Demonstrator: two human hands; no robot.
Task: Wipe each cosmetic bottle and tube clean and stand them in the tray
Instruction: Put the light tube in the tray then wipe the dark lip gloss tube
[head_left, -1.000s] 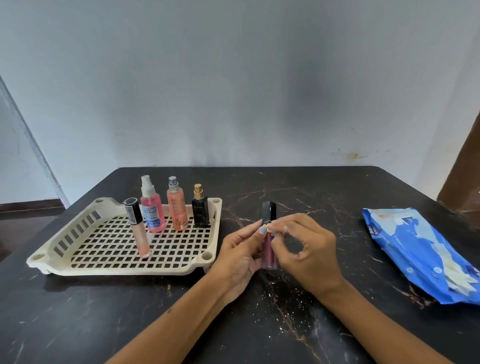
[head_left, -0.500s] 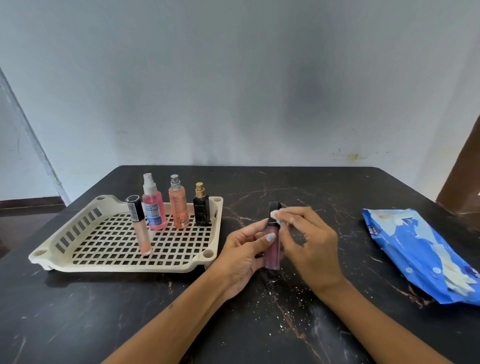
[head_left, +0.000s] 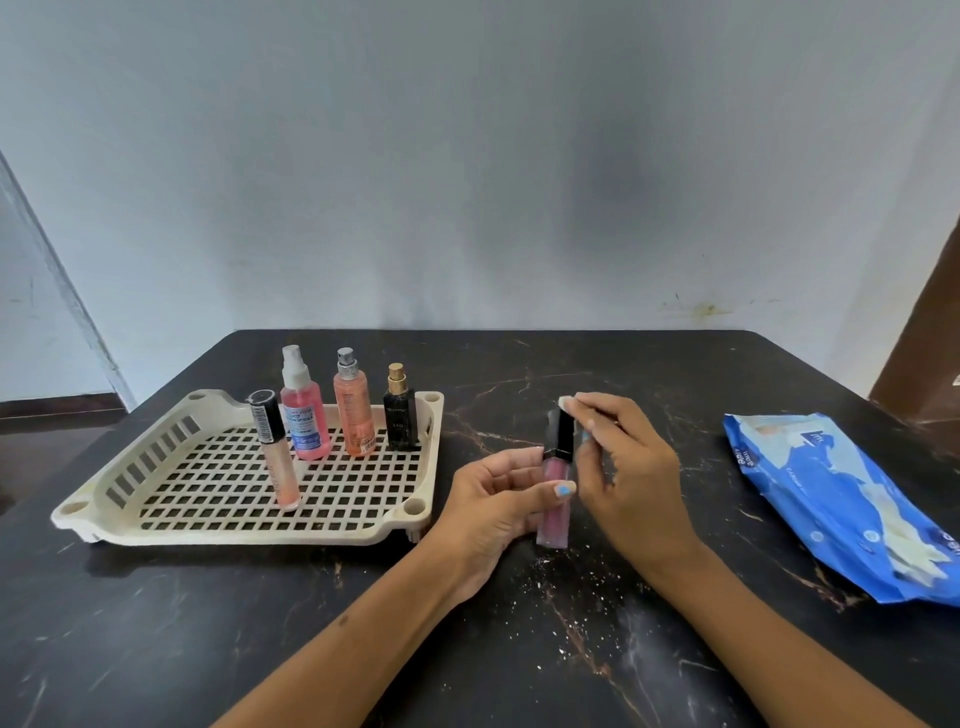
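My left hand (head_left: 498, 501) grips a pink lip gloss tube (head_left: 555, 512) with a black cap, held upright just above the table. My right hand (head_left: 621, 470) pinches a small white wipe (head_left: 567, 403) against the top of the cap. To the left, a cream slotted tray (head_left: 156, 457) holds several items standing upright: a peach gloss tube (head_left: 278, 457) with a black cap, a pink spray bottle (head_left: 304, 410), an orange spray bottle (head_left: 354, 410) and a small black perfume bottle (head_left: 401, 415).
A blue pack of wet wipes (head_left: 841, 493) lies on the right of the black marble table (head_left: 208, 623). White specks are scattered on the table below my hands. A grey wall stands behind the table's far edge.
My right hand has slid the wipe from the tube's neck up to the top of the cap. The tube has tilted slightly in my left hand.
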